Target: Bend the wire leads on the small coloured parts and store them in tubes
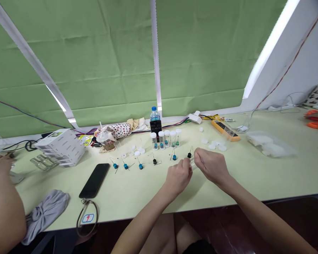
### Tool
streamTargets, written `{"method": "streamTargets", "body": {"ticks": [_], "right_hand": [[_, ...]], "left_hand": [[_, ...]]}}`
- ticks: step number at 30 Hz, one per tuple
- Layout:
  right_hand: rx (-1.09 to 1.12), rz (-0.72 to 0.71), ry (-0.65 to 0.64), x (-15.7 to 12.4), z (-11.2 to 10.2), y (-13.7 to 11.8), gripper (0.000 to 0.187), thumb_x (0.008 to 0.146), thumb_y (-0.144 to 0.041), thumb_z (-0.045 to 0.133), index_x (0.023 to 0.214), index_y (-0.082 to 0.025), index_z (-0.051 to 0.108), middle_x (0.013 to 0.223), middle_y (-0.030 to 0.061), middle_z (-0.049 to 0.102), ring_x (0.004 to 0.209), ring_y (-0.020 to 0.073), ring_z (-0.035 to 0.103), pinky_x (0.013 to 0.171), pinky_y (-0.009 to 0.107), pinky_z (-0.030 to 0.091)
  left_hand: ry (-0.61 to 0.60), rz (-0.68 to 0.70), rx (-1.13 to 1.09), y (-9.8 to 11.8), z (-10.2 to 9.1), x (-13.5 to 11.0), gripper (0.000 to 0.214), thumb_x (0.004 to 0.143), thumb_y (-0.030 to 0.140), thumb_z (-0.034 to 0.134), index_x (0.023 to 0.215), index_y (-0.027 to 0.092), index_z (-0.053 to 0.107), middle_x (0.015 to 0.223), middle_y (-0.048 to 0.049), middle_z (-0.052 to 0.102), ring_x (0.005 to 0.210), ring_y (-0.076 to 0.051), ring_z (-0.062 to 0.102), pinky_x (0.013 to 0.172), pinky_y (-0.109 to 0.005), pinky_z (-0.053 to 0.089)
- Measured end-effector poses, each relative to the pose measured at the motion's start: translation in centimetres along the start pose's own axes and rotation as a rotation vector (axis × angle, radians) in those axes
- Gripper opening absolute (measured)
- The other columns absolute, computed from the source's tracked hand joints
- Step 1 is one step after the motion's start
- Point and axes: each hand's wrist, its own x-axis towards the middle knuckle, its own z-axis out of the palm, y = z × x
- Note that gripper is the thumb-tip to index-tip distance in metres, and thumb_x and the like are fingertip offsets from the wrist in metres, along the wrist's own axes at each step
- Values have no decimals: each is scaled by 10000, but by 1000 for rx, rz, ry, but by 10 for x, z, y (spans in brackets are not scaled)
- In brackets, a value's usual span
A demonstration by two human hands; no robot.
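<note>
**Left hand [178, 177] and right hand [211, 166] meet over the desk [137, 190] at a clear vial [192, 164].**
Fingers [198, 157] of both hands pinch it (its mouth is hidden), just beside a black capacitor [189, 155], near upright vials [164, 138].

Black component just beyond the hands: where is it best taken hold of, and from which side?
Pinch the black body of the component from above, between finger and thumb, probably with the right hand, the nearer one. The body is its only thick part, while the thin wire lead rising from it looks too fine to grip firmly.
</note>
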Motion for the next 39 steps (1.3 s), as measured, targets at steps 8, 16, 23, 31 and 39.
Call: {"method": "streamTargets", "body": {"ticks": [8, 16, 23, 31, 39], "right_hand": [[219, 134, -132, -33, 14, 16, 391, 906, -274, 250, 572, -194, 438, 472, -15, 479, 442, 114, 423, 514, 258, 265], [566, 74, -34, -44, 18, 10, 403, 920, -302, 270, 616, -187, 509, 529, -9, 499, 484, 114, 447, 541, 259, 327], [968, 327, 376, -23, 5, 50, 389, 900, -448, 346, 703, -185, 554, 619, 17, 513, 526, 130, 462, 504, 257, 364], [1157, 264, -285, -56, 18, 17, 327, 899, -449, 431, 1124, -240, 544, 923, 50, 495, 731, 138, 463, 661, 273, 424], [1118, 6, -711, -49, 23, 22, 404, 803, -512, 566, 1112, -260, 636, 953, 49, 524, 816, 158, 468, 681, 264, 398]], "left_hand": [[-595, -238, -779, 2, -3, -14, 269, 638, 96, 486, 879, 195, 418, 552, 84, 422, 390, -73, 440, 390, -183, 331], [-941, -394, -1464, -2, -6, -19, 310, 601, 120, 635, 849, 181, 460, 509, 86, 423, 309, -41, 347, 306, -164, 269], [-1065, -400, -1724, -27, 2, -47, 328, 674, 277, 670, 906, 170, 465, 473, 77, 417, 264, -45, 305, 243, -150, 247], [-839, -354, -1471, -45, -29, -19, 526, 840, 657, 283, 1056, 193, 403, 619, 27, 522, 299, -76, 438, 282, -198, 380], [-934, -406, -1079, -39, -36, -8, 420, 777, 589, 524, 894, 192, 451, 548, 36, 504, 413, -110, 494, 396, -220, 395]]}}
